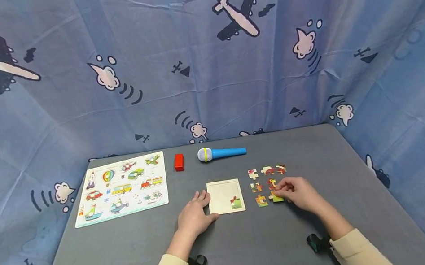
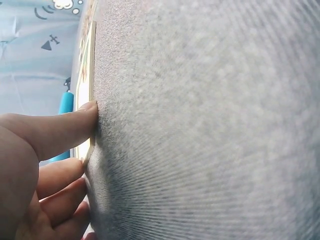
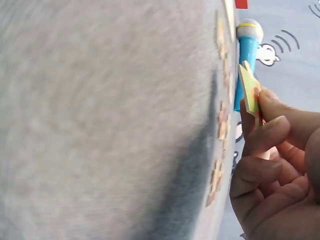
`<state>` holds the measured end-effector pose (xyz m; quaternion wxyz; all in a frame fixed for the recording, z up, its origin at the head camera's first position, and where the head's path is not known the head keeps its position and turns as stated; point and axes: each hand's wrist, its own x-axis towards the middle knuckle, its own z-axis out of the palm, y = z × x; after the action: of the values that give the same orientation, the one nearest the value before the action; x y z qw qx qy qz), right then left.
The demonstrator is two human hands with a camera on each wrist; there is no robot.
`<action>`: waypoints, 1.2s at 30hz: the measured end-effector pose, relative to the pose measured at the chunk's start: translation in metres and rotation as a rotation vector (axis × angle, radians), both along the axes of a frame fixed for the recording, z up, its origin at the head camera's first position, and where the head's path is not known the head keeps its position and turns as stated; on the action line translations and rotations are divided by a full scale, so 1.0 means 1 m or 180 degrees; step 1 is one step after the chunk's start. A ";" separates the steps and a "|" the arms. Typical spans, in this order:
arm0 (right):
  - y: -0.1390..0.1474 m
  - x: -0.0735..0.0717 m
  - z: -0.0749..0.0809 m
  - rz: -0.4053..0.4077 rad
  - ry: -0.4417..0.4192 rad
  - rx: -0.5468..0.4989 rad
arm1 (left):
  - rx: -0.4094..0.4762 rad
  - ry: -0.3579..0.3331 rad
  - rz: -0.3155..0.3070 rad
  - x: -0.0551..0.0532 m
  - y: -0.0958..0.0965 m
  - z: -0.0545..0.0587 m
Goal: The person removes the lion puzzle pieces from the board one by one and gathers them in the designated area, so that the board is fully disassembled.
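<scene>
A square, light wooden puzzle tray [image 1: 221,194] lies flat on the table, with one green and red puzzle piece [image 1: 236,202] in its lower right corner. Along the tray's left side rests my left hand [image 1: 195,216], its thumb and fingers touching the edge. In the left wrist view, the thumb [image 2: 65,131] presses on the tray's rim. Between thumb and fingertips my right hand [image 1: 299,192] pinches a yellow-green puzzle piece [image 3: 250,91], held above the table in the right wrist view. Several loose puzzle pieces [image 1: 261,200] lie in rows between the tray and this hand.
A white picture board [image 1: 123,190] printed with vehicles lies at the left. Behind the tray are a red block [image 1: 179,162] and a blue toy microphone [image 1: 223,152]. A printed blue curtain [image 1: 194,62] hangs behind the grey table [image 1: 254,253].
</scene>
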<state>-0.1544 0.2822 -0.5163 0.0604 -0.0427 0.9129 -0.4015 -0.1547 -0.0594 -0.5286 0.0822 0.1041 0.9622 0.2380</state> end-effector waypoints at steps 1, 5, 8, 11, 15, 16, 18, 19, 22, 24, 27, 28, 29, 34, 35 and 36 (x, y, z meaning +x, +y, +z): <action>0.001 0.000 -0.002 -0.0011 -0.0019 0.0032 | -0.0010 0.0000 -0.0001 0.000 0.000 0.000; 0.003 0.000 -0.007 -0.0047 -0.0058 0.0205 | -0.0039 -0.0015 0.0004 0.000 0.001 0.000; 0.004 0.000 -0.010 -0.0017 0.0006 0.0302 | -0.0035 -0.0017 0.0003 0.000 0.002 0.000; 0.004 0.000 -0.012 -0.0013 0.0063 0.0343 | -0.0019 -0.0016 0.0010 0.000 0.002 0.001; 0.005 0.000 -0.012 -0.0037 0.0057 0.0393 | -0.0018 -0.0009 0.0018 0.001 0.002 0.001; 0.006 -0.001 -0.012 -0.0053 0.0048 0.0417 | -0.0022 -0.0005 0.0011 0.001 0.002 0.000; 0.007 -0.001 -0.009 -0.0092 0.0011 0.0451 | -0.0031 -0.0006 -0.0005 0.001 0.002 0.000; 0.007 -0.001 -0.008 -0.0113 -0.0004 0.0477 | -0.0034 -0.0005 -0.0015 0.001 0.002 0.000; 0.009 -0.001 0.000 -0.0150 -0.0007 0.0484 | -0.0022 -0.0007 -0.0025 0.000 0.002 0.000; 0.007 -0.002 0.007 -0.0163 0.0011 0.0474 | -0.0011 -0.0005 -0.0018 0.000 0.001 0.000; 0.000 -0.003 0.017 -0.0138 0.0078 0.0425 | 0.0007 0.0010 -0.0011 0.000 0.000 0.000; -0.005 -0.003 0.020 -0.0116 0.0104 0.0405 | 0.0014 0.0009 -0.0006 0.000 -0.001 0.000; -0.010 -0.003 0.023 -0.0092 0.0144 0.0386 | 0.0016 0.0009 -0.0003 0.000 -0.001 0.000; -0.042 -0.003 0.031 0.0102 0.0338 0.0210 | -0.0008 0.0019 -0.0010 0.000 -0.001 0.000; -0.048 -0.002 0.031 0.0136 0.0347 0.0170 | -0.0008 0.0020 -0.0013 0.000 0.000 0.000; -0.055 -0.002 0.031 0.0175 0.0347 0.0145 | -0.0006 0.0018 -0.0019 0.000 0.000 0.000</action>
<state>-0.1564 0.2272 -0.4854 0.0225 -0.0882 0.9222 -0.3758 -0.1543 -0.0594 -0.5287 0.0803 0.1076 0.9623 0.2365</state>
